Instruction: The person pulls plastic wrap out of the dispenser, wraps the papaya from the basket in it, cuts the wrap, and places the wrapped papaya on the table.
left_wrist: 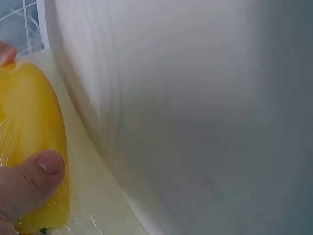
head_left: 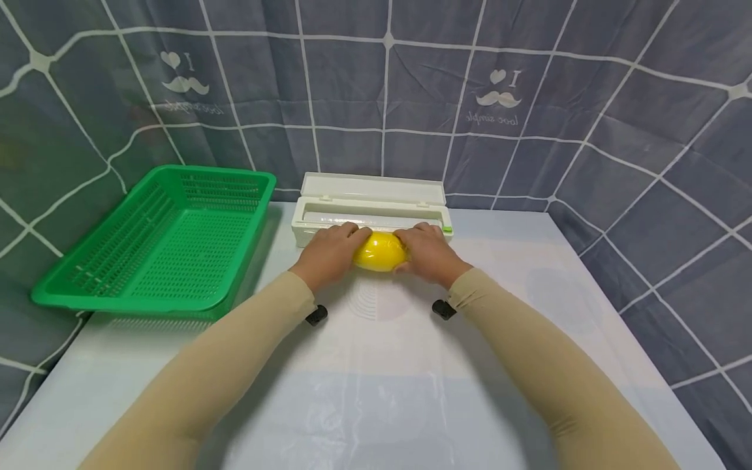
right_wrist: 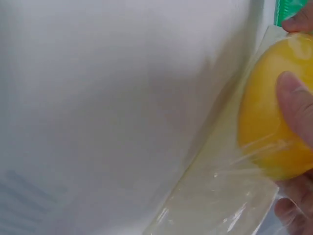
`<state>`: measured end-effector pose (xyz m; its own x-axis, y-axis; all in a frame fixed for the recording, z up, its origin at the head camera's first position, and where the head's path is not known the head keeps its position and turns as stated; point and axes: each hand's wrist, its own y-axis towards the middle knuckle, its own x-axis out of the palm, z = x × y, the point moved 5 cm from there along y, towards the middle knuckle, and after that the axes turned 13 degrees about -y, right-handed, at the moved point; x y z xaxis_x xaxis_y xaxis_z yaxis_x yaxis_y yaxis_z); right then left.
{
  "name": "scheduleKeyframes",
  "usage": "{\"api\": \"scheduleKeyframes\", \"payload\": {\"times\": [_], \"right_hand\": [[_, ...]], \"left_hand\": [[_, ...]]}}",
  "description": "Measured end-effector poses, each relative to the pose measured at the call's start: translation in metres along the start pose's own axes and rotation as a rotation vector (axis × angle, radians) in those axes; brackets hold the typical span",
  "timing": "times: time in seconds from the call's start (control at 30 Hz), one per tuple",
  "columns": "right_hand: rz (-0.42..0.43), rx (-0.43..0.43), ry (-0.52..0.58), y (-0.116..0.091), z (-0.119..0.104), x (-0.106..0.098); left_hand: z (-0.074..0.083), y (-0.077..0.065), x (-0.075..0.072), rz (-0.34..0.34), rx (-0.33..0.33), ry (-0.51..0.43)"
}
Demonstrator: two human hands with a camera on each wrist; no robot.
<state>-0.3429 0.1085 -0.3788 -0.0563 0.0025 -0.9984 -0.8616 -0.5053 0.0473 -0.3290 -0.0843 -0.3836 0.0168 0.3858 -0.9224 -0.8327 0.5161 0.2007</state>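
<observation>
A smooth, glossy yellow oval fruit, its exact kind unclear, is held between both hands just in front of the cling film dispenser. Clear cling film covers the fruit and shows as shiny creases in the right wrist view. My left hand grips the fruit's left end, the thumb bent over its surface. On the other end my right hand holds on, with its thumb across the yellow skin. A small green spot marks one end of the fruit. The dispenser's lid stands raised.
A green slatted basket sits on the left of the white-covered table. Grey checked curtain cloth hangs behind and at both sides. A small green slider shows at the dispenser's right end.
</observation>
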Motion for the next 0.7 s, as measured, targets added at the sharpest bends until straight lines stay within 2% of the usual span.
{"api": "scheduleKeyframes", "payload": {"times": [0.13,0.2,0.37,0.43,0.53,0.63,0.7], "right_hand": [[0.020,0.037,-0.017,-0.008,-0.002,-0.003],[0.051,0.025,-0.075,-0.012,-0.009,-0.005],[0.123,-0.081,-0.276,-0.012,-0.029,0.003],[0.164,-0.094,-0.339,-0.010,-0.030,0.009],[0.243,-0.090,-0.395,-0.007,-0.028,0.012],[0.265,-0.085,-0.381,-0.004,-0.025,0.012],[0.229,-0.071,-0.334,-0.002,-0.021,0.011]], "left_hand": [[-0.004,0.001,0.000,0.036,0.019,-0.053],[-0.006,0.001,0.000,0.031,0.034,-0.070],[-0.011,0.002,0.001,0.015,0.051,-0.071],[-0.012,0.002,0.002,0.008,0.052,-0.073],[-0.014,0.002,0.002,-0.011,0.027,-0.127],[-0.015,0.001,0.001,-0.017,-0.016,-0.169],[-0.016,0.001,0.000,0.004,-0.028,-0.155]]}}
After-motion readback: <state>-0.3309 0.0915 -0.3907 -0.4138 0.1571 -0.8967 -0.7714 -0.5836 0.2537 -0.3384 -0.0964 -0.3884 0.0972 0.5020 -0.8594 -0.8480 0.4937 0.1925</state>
